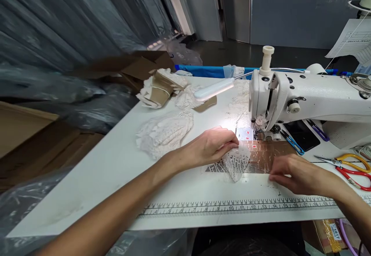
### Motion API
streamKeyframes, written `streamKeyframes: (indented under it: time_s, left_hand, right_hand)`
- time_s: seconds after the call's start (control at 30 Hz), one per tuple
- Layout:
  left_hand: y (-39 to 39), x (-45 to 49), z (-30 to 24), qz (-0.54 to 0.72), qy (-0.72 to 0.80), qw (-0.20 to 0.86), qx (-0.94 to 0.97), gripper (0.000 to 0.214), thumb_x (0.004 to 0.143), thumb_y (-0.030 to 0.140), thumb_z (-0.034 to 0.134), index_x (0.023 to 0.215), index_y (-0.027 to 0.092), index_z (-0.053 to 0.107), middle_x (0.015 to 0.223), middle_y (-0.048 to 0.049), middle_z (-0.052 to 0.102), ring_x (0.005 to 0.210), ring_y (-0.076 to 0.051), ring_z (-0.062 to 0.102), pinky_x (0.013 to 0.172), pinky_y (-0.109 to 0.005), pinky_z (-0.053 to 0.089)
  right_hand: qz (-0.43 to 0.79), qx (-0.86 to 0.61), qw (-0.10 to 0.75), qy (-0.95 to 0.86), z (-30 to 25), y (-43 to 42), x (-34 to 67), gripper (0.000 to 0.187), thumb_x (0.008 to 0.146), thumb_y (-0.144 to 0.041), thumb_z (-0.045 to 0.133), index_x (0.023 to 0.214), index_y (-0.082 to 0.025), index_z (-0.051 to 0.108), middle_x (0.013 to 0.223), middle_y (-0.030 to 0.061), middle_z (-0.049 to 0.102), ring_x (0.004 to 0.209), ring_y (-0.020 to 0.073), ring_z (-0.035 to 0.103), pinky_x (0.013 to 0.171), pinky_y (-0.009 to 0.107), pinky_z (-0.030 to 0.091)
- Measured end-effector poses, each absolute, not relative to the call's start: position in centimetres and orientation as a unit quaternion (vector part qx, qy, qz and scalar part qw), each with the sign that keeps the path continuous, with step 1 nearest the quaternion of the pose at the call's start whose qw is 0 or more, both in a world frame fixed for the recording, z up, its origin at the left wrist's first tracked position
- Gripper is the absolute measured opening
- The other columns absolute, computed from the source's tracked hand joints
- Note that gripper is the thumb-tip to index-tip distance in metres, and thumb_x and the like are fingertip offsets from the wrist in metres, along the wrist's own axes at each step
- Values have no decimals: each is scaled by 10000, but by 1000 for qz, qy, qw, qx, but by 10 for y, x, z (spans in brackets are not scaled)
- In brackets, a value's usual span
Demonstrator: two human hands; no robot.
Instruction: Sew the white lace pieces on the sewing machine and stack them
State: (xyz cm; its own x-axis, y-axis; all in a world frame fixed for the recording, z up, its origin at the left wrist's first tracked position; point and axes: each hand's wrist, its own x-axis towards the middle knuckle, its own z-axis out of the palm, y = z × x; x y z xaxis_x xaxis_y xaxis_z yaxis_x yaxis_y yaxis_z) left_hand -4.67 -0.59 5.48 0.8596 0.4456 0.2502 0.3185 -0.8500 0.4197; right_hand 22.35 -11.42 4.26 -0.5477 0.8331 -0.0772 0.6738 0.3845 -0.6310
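My left hand (217, 144) pinches the upper edge of a piece of white lace (236, 165), which hangs down in a rounded point just left of the needle area. Beneath the lace lies a copper-coloured plate (266, 151) set in the table. My right hand (292, 175) rests low over the plate's right front edge, its fingers curled together; whatever is between them, if anything, is hidden. Behind both hands stands the white sewing machine (313, 97), its presser foot close to my left fingertips.
A lace heap (166, 132) and a lace bundle wrapped on card (159, 88) lie left. A lamp (214, 90) reaches over the table. Blue snips (294, 144), a phone (303, 134), yellow-handled scissors (352, 161) and red-handled scissors (355, 177) lie right. A printed ruler (240, 208) runs along the front.
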Motion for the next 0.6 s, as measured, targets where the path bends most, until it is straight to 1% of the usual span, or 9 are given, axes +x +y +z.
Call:
streamKeyframes:
  time_s: [0.07,0.1,0.17,0.23,0.3,0.37,0.43,0.5,0.6]
  left_hand:
    - [-6,-48,55,178,198,192,944,264,1006,260,394,842,165,578,742,-24,647,671,-116,575,666,-265,497]
    - [-6,-48,55,181,196,194,944,265,1006,256,394,841,163,579,736,-24,645,664,-116,574,662,-266,498]
    - [-7,-45,53,184,192,197,944,270,1004,245,388,837,160,583,726,-23,643,651,-114,570,658,-268,500]
    - [-8,-42,51,179,188,201,944,271,1001,238,385,835,161,585,710,-18,636,631,-109,559,669,-271,505]
    - [-11,-38,51,172,184,202,947,267,995,234,388,831,164,587,699,-11,630,620,-105,549,687,-273,509]
    - [-13,-34,50,166,179,195,950,259,989,228,395,832,164,592,704,-10,633,628,-108,549,699,-274,506]
    - [-15,-33,51,165,178,188,952,259,987,225,398,839,160,601,713,-11,637,637,-111,552,706,-276,501]
    - [-16,-34,50,171,184,194,948,257,990,239,406,864,158,615,721,-14,643,648,-116,563,708,-277,498]
    - [-12,-40,49,174,193,249,933,250,985,316,461,917,153,639,774,-31,673,700,-131,599,671,-259,490]
  right_hand:
    - [278,-513,81,-808,48,-119,241,273,933,-353,566,720,-248,701,645,19,636,596,169,570,563,285,408]
    - [238,-553,49,-797,50,-120,247,335,949,-360,530,678,-242,689,593,25,604,554,172,552,541,294,399]
    - [123,-625,46,-770,51,-117,249,322,941,-329,500,709,-213,691,679,75,629,605,208,580,564,330,432]
    - [84,-620,93,-774,50,-112,237,246,932,-318,509,930,-188,718,912,126,674,780,256,635,668,376,495]
    - [135,-556,167,-803,46,-105,216,327,949,-372,526,1204,-206,646,1123,126,660,972,270,636,809,402,520]
    - [161,-506,228,-816,41,-99,192,403,935,-413,574,1274,-198,589,1222,130,625,1107,285,592,909,423,498]
    - [181,-494,229,-819,37,-93,174,294,933,-366,586,1159,-182,621,1198,127,630,1095,278,588,926,427,479]
    - [213,-500,209,-813,33,-89,165,157,959,-293,524,934,-182,632,1009,101,664,941,236,614,846,392,484]
    - [255,-496,217,-801,29,-88,164,217,975,-247,456,786,-198,548,872,67,633,818,189,584,761,339,459]
